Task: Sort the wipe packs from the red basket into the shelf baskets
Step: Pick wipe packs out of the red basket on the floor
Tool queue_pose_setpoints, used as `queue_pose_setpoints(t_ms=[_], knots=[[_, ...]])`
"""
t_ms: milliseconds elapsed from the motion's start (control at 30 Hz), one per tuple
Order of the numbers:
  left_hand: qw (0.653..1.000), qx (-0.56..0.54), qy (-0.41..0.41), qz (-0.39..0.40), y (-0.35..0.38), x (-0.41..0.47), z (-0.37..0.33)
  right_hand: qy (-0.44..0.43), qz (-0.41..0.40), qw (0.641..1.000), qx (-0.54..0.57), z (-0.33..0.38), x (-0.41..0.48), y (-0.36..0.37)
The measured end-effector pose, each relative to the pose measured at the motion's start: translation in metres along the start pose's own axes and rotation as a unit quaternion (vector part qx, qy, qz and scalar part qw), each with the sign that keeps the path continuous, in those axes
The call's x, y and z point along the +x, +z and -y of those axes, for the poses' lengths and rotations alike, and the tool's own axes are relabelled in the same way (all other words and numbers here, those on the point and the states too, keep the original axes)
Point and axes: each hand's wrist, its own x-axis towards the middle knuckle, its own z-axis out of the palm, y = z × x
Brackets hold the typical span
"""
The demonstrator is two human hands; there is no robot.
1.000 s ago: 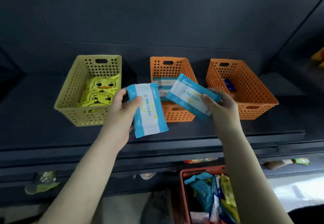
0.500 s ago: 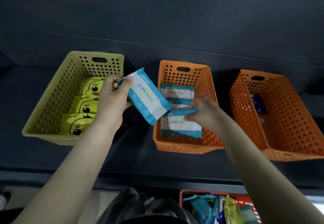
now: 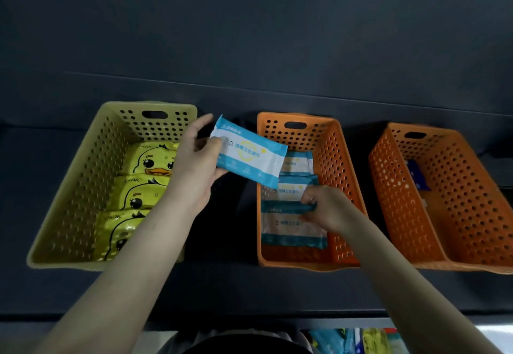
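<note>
Now level, left hand's (image 3: 194, 167) blue-white pack (image 3: 249, 155) points rightward toward middle basket (image 3: 344, 176).

Perforated plastic baskets (image 3: 327, 143) — glossy film wipe packs (image 3: 251, 156), matt dark shelf (image 3: 222, 287)

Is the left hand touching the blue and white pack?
Touching. The head view shows the left hand pinching the blue and white pack at its end, thumb on top.

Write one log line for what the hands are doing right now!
left hand: holds blue pack beside middle basket | right hand: setting another pack inside it | yellow basket: duck packs
</note>
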Motion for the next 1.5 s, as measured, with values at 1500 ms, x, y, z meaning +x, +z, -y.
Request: queue_pose_setpoints(t_ms=[1500], knots=[[0.954,0.240,0.115,0.140,0.032,0.002,0.017,-0.042,-0.147,0.815,0.558,0.014,0.003,-0.040]])
